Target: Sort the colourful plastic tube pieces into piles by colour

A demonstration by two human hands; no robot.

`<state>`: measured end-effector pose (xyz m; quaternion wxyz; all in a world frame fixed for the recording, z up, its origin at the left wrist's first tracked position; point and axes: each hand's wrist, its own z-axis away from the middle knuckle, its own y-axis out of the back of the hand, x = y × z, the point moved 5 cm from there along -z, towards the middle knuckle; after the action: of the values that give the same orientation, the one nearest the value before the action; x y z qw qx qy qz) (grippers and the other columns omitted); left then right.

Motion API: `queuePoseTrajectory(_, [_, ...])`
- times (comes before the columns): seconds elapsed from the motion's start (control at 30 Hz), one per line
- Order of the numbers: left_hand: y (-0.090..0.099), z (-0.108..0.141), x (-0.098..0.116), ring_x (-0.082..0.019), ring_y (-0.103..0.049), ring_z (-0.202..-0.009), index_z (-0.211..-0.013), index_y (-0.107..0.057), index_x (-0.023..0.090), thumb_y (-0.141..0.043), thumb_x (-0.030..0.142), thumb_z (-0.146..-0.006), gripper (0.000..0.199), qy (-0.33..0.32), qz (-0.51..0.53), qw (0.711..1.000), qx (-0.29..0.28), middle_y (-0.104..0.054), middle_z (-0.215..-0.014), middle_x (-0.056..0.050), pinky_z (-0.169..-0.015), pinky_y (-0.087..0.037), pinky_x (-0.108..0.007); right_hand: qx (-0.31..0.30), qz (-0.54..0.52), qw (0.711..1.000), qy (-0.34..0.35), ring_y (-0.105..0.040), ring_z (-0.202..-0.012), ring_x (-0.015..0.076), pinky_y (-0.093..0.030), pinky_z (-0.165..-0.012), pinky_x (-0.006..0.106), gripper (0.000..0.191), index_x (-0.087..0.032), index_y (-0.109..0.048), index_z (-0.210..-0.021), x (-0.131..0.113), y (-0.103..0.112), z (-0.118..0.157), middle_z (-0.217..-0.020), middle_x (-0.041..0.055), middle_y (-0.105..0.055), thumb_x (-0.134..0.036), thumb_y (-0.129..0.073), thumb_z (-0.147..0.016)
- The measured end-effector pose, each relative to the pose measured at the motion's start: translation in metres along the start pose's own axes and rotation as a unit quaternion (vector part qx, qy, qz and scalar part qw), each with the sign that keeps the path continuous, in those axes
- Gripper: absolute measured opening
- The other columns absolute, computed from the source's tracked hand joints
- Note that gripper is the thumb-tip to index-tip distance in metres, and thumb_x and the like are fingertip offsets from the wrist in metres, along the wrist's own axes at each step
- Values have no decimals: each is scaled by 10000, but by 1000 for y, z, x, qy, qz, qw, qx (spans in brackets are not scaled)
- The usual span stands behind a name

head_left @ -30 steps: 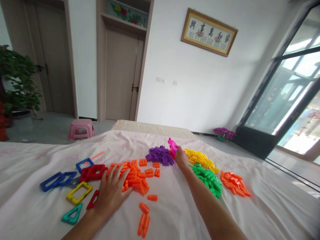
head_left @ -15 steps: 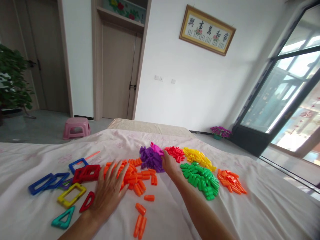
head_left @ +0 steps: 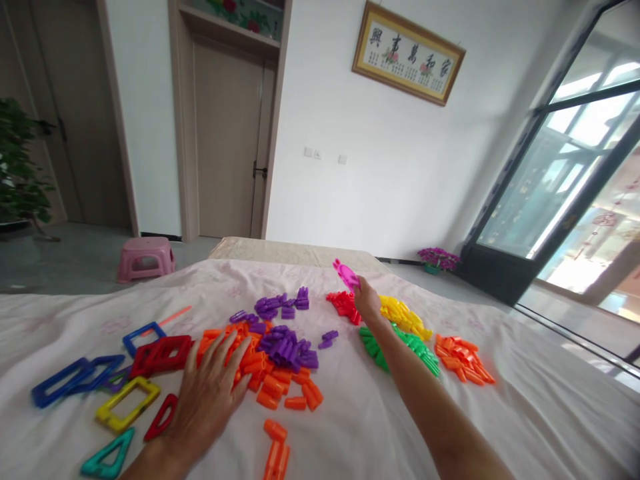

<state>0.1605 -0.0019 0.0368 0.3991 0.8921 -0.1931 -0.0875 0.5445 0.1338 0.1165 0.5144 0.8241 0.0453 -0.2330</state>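
Pink plastic made up the flat toy (head_left: 346,273) that the right hand (head_left: 367,300) gripped at one end, next to the red blocks (head_left: 343,305) toward the surface's (head_left: 340,413) far edge. The left hand (head_left: 210,373) lay open, palm down and fingers spread, on the orange blocks (head_left: 267,383), with purple blocks (head_left: 285,347) heaped over their right side. Good handling probably called for a firm pinch on so thin a toy, a forearm lifted off the green blocks (head_left: 417,350), and a light left palm lest the mixed heap scatter. By count, there was one pink toy, one heap each of red, green and yellow blocks (head_left: 400,315), and a separate orange heap (head_left: 464,360) toward the right edge. Two purple blocks lay loose. Toward the left edge were three blue frames (head_left: 56,375), one yellow frame (head_left: 117,397), one teal triangle (head_left: 124,452), one red triangle (head_left: 156,420) and one orange stick (head_left: 179,313); overlapping red frames (head_left: 150,360) and heaped blocks could not be counted.
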Motion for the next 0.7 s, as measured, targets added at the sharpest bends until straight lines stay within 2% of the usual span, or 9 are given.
queuePoseTrajectory(0.07, [-2,1,0,-334,-469,-1356,-1388,-591,236,-521,363,-908,502,2,-3,1000,2,-568,-1436,-144,-1189,-157,-610,-15,38,999,-35,-664,-1063,257,-473,-885,367,464,-207,-500,-1427,28,4,-25,-1170,153,-704,-260,-359,-989])
queuePoseTrajectory(0.13, [-3,1,-1,-330,-467,-1358,-1399,-582,242,-519,370,-911,509,3,-3,1000,0,-564,-1443,-137,-1189,-159,-604,-41,49,997,-44,-673,-1035,255,-476,-866,364,455,-188,-545,-1387,48,-1,-37,-1145,168,-706,-224,-405,-956])
queuePoseTrajectory(0.2, [-4,1,-1,-332,-470,-1354,-1405,-578,240,-519,370,-912,513,4,-3,1000,-4,-568,-1439,-138,-1187,-160,-606,-65,42,996,-37,-677,-1014,246,-481,-856,353,432,-163,-601,-1322,59,-10,-41,-1115,169,-714,-196,-439,-923])
queuePoseTrajectory(0.3, [-3,0,-1,-332,-480,-1346,-1397,-585,233,-519,360,-910,507,6,2,1000,-8,-576,-1429,-142,-1184,-164,-610,-87,28,996,-11,-670,-1023,231,-483,-867,340,423,-140,-624,-1287,61,-23,-37,-1115,157,-717,-181,-442,-907])
queuePoseTrajectory(0.5, [-3,-1,-1,-336,-484,-1344,-1394,-586,231,-520,338,-903,507,13,16,1000,-12,-575,-1429,-149,-1183,-161,-614,-111,2,992,66,-647,-1066,210,-469,-908,295,378,-170,-640,-1252,31,-38,-7,-1116,100,-731,-205,-484,-909])
queuePoseTrajectory(0.6, [-3,-1,0,-327,-480,-1348,-1401,-578,222,-513,331,-909,508,11,8,1000,-11,-570,-1437,-148,-1188,-149,-603,-131,-19,985,110,-657,-1036,213,-468,-893,286,347,-190,-639,-1238,6,-47,28,-1098,87,-738,-240,-481,-933])
queuePoseTrajectory(0.7, [0,-1,0,-330,-495,-1327,-1379,-594,203,-520,320,-898,501,9,-3,1000,-7,-588,-1415,-153,-1183,-147,-609,-147,-82,970,174,-670,-998,208,-469,-869,278,323,-213,-623,-1225,-25,-53,74,-1096,74,-738,-281,-424,-980])
